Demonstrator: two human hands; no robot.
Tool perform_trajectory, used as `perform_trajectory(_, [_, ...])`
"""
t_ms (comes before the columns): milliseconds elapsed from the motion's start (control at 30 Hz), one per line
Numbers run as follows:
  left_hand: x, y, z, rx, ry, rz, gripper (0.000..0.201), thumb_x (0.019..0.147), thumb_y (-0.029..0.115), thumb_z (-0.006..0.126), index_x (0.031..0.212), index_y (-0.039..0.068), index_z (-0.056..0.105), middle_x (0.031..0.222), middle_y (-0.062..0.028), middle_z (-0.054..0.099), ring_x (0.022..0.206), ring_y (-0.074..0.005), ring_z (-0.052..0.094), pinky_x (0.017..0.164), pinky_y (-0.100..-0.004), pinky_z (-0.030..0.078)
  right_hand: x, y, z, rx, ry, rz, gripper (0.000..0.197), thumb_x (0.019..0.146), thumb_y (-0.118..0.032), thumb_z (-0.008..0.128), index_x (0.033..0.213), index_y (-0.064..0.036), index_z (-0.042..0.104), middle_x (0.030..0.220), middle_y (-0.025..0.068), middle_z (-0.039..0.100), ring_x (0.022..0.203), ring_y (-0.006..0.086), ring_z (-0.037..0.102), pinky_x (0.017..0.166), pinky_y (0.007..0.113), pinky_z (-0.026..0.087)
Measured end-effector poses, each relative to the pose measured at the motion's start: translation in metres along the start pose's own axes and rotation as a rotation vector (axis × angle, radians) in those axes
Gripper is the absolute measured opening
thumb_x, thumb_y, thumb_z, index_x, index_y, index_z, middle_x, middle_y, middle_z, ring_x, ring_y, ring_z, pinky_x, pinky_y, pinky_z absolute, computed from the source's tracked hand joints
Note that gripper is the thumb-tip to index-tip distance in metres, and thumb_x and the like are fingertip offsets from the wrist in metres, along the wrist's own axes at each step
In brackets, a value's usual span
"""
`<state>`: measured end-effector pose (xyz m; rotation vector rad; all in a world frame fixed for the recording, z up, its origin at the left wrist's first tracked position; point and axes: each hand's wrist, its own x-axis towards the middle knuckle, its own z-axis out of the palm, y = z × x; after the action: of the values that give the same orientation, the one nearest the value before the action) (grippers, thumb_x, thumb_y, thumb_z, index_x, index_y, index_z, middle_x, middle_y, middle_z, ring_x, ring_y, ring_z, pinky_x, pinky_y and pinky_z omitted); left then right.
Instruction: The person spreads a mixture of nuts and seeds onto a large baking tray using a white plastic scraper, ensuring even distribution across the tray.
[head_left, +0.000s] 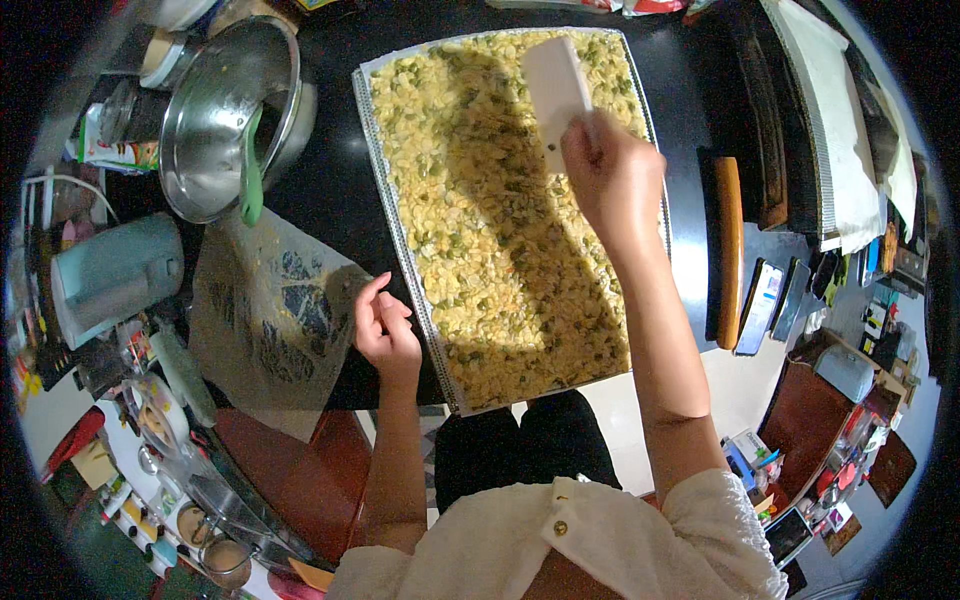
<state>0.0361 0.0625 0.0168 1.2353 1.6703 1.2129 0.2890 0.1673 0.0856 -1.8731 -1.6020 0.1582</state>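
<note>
My right hand [612, 180] is closed around a flat white scraper [558, 88], which it holds over the far right part of a perforated tray [376, 140]. Covering the tray is a yellowish layer of nut flakes and green seeds [450, 230], spread nearly to the edges. A dark shadow falls across this layer. My left hand [387, 335] is by the tray's near left edge, its fingers loosely bent and apart, holding nothing. Beside it lies a crumpled translucent plastic sheet [270, 320] with bits of residue on it.
A steel bowl [225, 130] with a green spatula [251, 170] leaning in it stands at the far left. On the right are a wooden rolling pin [730, 250], a phone [760, 305] and an oven-like rack covered with white cloth [825, 120]. A light blue box [118, 275] sits on the left.
</note>
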Motion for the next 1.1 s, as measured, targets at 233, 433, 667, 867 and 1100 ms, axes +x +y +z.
perform_trajectory(233, [0.001,-0.001,0.003,0.035,0.01,0.05,0.024,0.096,0.013,0.041,0.109,0.0,0.056,0.061,-0.0004,0.048,0.051,-0.0041,0.041,0.046,-0.0187,0.032,0.008,0.018,-0.002,-0.038,0.038,0.049,0.02,0.081,-0.022,0.062,0.071,-0.005,0.056,0.059,0.0193,0.057,0.055,0.039,0.057,0.053,0.046,0.047])
perform_trajectory(433, [0.001,-0.004,0.0,0.052,0.003,0.056,0.024,0.096,0.014,0.041,0.108,0.0,0.056,0.061,-0.0005,0.048,0.051,-0.0049,0.041,0.047,-0.0187,0.033,0.024,0.038,-0.017,-0.076,0.01,0.105,0.023,0.081,-0.024,0.062,0.071,-0.0036,0.058,0.065,0.0207,0.058,0.063,0.04,0.059,0.056,0.043,0.048])
perform_trajectory(667, [0.001,0.0,0.001,0.068,0.017,0.067,0.023,0.095,0.013,0.042,0.109,0.0,0.056,0.061,-0.0005,0.049,0.052,-0.0053,0.042,0.047,-0.0196,0.034,0.029,0.058,-0.022,-0.153,0.03,0.03,0.021,0.081,-0.023,0.062,0.073,-0.0042,0.06,0.063,0.0187,0.058,0.062,0.0397,0.058,0.056,0.043,0.048])
perform_trajectory(867, [0.0,0.001,0.002,0.085,0.024,0.02,0.023,0.095,0.013,0.042,0.109,0.001,0.057,0.062,-0.0002,0.049,0.053,-0.0056,0.042,0.047,-0.0196,0.033,0.036,0.061,-0.022,-0.179,-0.027,0.072,0.019,0.081,-0.023,0.061,0.074,-0.0047,0.06,0.067,0.0189,0.06,0.065,0.0393,0.06,0.059,0.044,0.049])
perform_trajectory(1100, [0.0,-0.001,0.0,0.071,0.024,0.02,0.023,0.096,0.013,0.042,0.109,0.001,0.057,0.062,-0.0001,0.049,0.053,-0.005,0.042,0.047,-0.0194,0.033,0.039,0.054,-0.018,-0.239,-0.006,0.024,0.02,0.082,-0.023,0.06,0.072,-0.0051,0.059,0.066,0.0194,0.06,0.064,0.0396,0.06,0.059,0.045,0.049])
